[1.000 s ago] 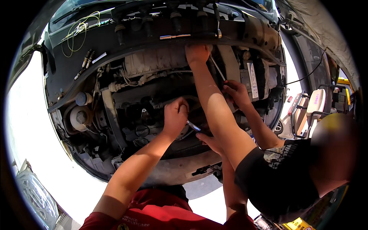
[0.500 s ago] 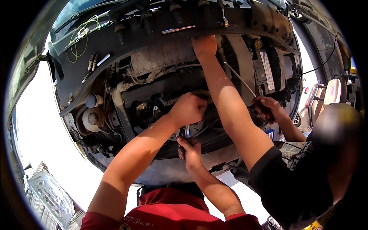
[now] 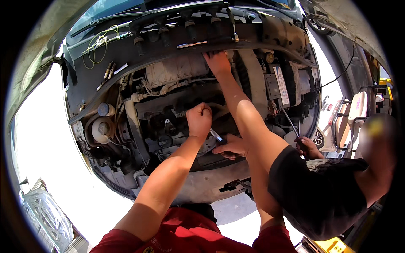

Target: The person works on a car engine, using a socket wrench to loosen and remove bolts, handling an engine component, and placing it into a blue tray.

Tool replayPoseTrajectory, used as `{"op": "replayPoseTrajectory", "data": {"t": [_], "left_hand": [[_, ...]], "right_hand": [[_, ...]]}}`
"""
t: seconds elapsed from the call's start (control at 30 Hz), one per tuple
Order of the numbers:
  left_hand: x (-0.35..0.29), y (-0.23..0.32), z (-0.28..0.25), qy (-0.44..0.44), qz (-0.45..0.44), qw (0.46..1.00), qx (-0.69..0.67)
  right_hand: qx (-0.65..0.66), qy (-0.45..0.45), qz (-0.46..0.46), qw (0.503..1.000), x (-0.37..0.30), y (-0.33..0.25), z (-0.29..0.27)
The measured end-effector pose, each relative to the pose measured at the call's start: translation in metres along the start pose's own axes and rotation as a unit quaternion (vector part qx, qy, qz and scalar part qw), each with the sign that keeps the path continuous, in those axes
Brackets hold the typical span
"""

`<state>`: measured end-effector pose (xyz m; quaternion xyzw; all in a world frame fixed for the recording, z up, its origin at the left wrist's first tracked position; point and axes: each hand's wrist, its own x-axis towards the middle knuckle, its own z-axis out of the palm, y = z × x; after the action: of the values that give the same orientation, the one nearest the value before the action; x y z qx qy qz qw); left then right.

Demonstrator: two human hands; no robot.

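Over the open engine bay, my left hand (image 3: 199, 120) is closed in a fist at the upper end of a silver-shafted hand tool (image 3: 216, 135), perhaps a ratchet. The tool's head is hidden behind that fist. My right hand (image 3: 232, 147) is at the tool's lower end, its thumb along it and its fingers curled beneath. Below both hands lie a round metal part and dark engine parts. A co-worker's hand (image 3: 218, 62) reaches to the back of the bay, that arm passing over my right forearm. The co-worker's other hand (image 3: 310, 148) grips a long thin metal rod (image 3: 290, 122).
A silver socket extension (image 3: 192, 44) and a ratchet (image 3: 235, 31) lie on the dark rear panel, with yellow-green wire (image 3: 101, 44) at left. A battery (image 3: 276, 86) sits right, a round reservoir (image 3: 102, 130) left. The front bumper (image 3: 206, 185) is nearest me.
The tool's lower end has swung right, my right hand going with it, rightward and up. My left fist has shifted slightly left. The co-worker's rod has moved right and down.
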<state>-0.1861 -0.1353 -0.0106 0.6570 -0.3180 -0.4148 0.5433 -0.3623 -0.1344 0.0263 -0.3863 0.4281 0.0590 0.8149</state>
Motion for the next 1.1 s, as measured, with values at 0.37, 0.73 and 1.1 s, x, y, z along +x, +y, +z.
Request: {"op": "replayPoseTrajectory", "data": {"t": [0.37,0.73,1.1], "left_hand": [[0.011,0.013,-0.027,-0.14,0.069,0.976,0.153],[-0.063,0.03,-0.123,-0.016,0.042,0.996,-0.073],[-0.334,-0.064,-0.396,0.188,-0.149,0.969,-0.066]], "right_hand": [[0.176,0.087,-0.045,0.979,0.011,0.029,0.065],[-0.433,0.42,-0.11,0.79,0.031,-0.051,0.104],[-0.493,0.482,-0.122,0.714,0.035,-0.069,0.115]]}}
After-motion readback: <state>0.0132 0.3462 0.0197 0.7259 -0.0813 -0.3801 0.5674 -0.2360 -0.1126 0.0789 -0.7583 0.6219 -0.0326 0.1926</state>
